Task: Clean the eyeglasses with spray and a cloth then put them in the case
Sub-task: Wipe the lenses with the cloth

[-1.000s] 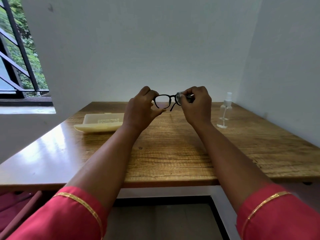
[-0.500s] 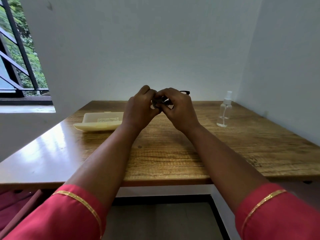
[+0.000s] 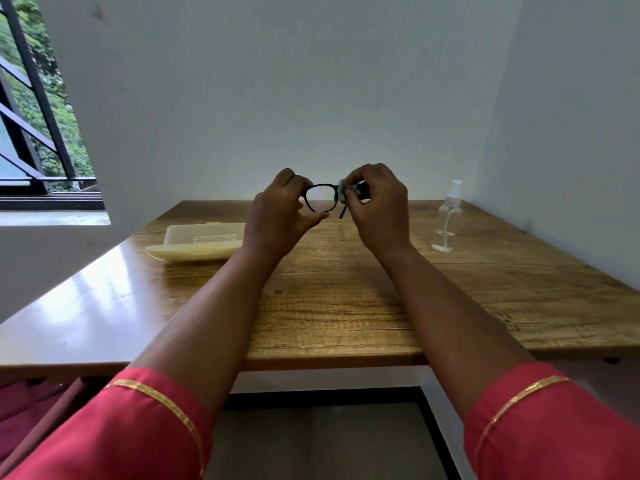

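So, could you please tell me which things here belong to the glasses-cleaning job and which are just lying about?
Part of the job:
- eyeglasses, held up by the left hand
- grey cloth, pinched on a lens by the right hand
- spray bottle, standing at the right
- cream case, lying open at the left

Just there:
- wooden table
- window

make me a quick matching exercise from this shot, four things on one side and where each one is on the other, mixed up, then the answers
Things:
1. eyeglasses
2. cloth
3. spray bottle
4. case

Places:
A. standing upright on the table, to the right of both hands
B. lying open on the table, to the left of the hands
C. held up above the table between the left hand and right hand
D. pinched in the right hand against the glasses' right lens

Pairs: 1-C, 2-D, 3-A, 4-B
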